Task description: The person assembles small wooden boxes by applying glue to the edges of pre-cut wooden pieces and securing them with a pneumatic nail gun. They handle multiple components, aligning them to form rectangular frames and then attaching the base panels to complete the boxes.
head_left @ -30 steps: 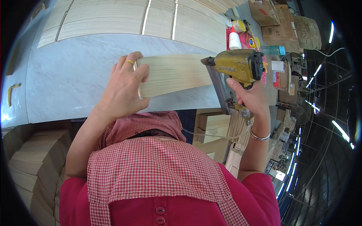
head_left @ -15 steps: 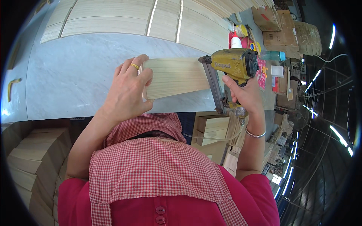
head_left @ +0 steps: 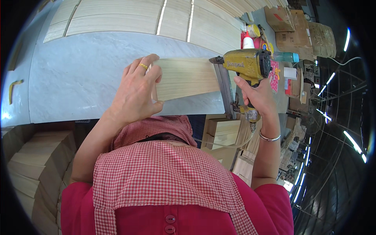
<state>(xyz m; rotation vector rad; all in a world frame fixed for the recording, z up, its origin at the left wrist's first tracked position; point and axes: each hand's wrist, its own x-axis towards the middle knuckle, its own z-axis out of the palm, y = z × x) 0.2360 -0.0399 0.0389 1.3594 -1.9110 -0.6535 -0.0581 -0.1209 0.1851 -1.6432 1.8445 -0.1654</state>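
Note:
A pale wooden board piece [head_left: 188, 79] lies on the near part of the table, its grain running left to right. My left hand [head_left: 137, 88] grips its left end, fingers over the far corner and thumb at the near corner; a thin upright edge shows beside the palm. In my right hand [head_left: 258, 96] is a yellow nail gun [head_left: 244, 64], my fingers wrapped round its grip. Its dark nose and magazine stand along the board's right end; whether they touch the wood I cannot tell. An air hose runs from the gun's lower end.
Rows of pale boards [head_left: 117, 17] lie across the far side of the grey marbled table [head_left: 74, 78]. A white bottle [head_left: 248, 42], a teal-capped bottle [head_left: 288, 57] and cardboard boxes [head_left: 293, 41] stand to the right. Stacked wood [head_left: 35, 160] is at lower left, more wooden pieces [head_left: 225, 133] below the table edge.
The whole scene sits slightly further right in the picture. My hands, the board and the nail gun keep nearly the same places relative to one another.

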